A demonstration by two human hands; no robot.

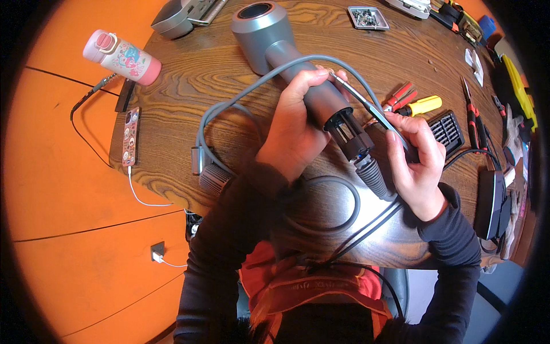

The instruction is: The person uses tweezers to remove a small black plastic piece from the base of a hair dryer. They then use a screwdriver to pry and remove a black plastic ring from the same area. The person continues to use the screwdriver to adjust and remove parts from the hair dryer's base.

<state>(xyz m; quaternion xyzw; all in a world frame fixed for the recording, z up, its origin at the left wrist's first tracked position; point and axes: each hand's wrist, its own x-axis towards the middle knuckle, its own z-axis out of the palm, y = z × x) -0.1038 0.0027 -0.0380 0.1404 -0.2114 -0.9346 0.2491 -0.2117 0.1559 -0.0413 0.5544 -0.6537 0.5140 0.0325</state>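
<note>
My left hand (301, 123) wraps round the handle of a grey hair dryer (281, 54), whose head points away from me. The near end of the handle is uncovered, showing a black inner frame (349, 133) and a ribbed cord sleeve (373, 176). In my right hand (417, 160) a slim precision screwdriver (364, 100) is pinched between thumb and fingers. Its silver end reaches to my left fingertips beside the handle; whether it touches anything there I cannot tell. A grey power cord (252, 86) loops over the handle.
Right of my hands lie a yellow-handled screwdriver (424, 105), red-handled pliers (401, 94) and a bit case (447, 132). A tray of small parts (368, 18) stands at the back. On the left are a pink bottle (127, 57), a charging phone (131, 137) and a ridged grey cylinder (215, 179).
</note>
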